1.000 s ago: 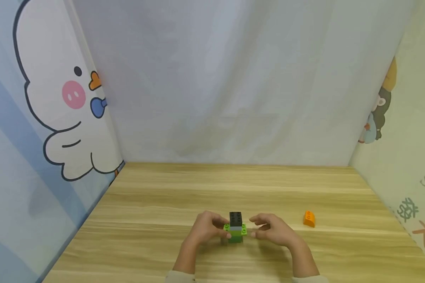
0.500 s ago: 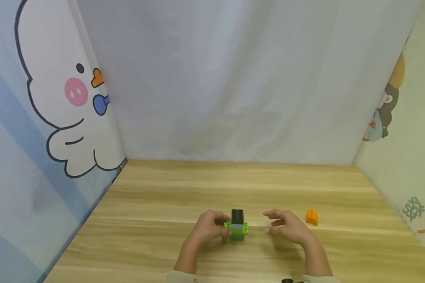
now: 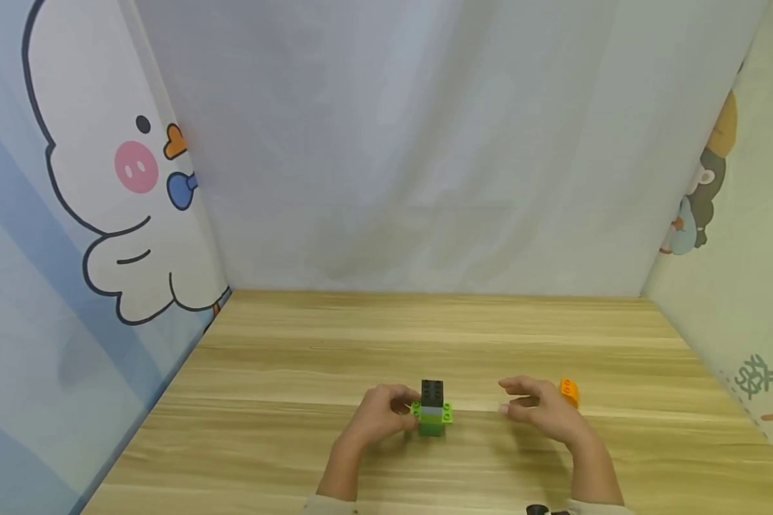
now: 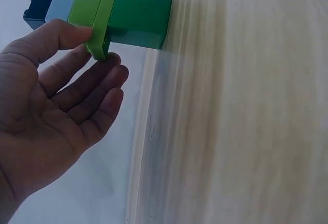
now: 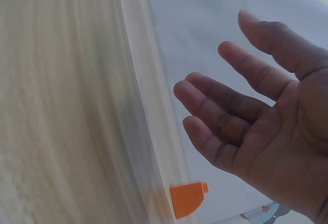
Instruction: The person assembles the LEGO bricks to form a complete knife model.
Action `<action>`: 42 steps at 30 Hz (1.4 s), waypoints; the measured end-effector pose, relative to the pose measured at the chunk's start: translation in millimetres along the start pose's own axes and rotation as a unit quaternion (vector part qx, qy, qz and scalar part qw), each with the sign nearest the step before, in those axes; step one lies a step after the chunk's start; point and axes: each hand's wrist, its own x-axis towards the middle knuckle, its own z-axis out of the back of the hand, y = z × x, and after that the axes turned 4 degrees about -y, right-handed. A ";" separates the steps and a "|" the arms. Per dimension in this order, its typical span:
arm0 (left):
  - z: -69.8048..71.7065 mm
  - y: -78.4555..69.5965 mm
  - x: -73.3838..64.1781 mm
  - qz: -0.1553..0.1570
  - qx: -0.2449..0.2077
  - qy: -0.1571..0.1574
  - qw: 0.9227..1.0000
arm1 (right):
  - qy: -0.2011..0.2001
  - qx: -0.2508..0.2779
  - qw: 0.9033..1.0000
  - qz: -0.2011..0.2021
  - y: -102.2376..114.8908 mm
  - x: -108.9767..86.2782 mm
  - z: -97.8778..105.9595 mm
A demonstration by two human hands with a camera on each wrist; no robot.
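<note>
While the left hand (image 3: 381, 413) pinches the left end of the light-green plate (image 4: 105, 14), the block stack (image 3: 432, 415) stands upright, black brick (image 3: 432, 392) on top. Base seems down on the table (image 3: 296, 365); contact hard to confirm. Change over the last second: right hand (image 3: 544, 411) has moved rightward, away from the stack, fingers loosely curved, nothing in them. Orange block (image 3: 570, 393) sits just behind it, untouched. So only the left hand steadies the stack now.
</note>
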 end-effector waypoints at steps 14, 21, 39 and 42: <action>1.0 -4.6 -2.4 0.021 0.009 -0.004 1.000 | -0.027 -0.003 0.999 -0.018 -9.8 -6.8 12.4; 1.9 -4.4 -2.5 0.025 0.006 -0.004 1.000 | -0.038 -0.014 0.999 -0.015 -13.2 -7.9 19.0; 2.3 -1.8 1.4 0.031 -0.008 0.004 0.999 | -0.105 -0.022 0.994 -0.016 -28.3 -14.2 42.1; 2.3 -2.0 1.3 0.033 -0.007 0.004 0.999 | -0.121 -0.027 0.992 -0.018 -32.1 -14.5 44.6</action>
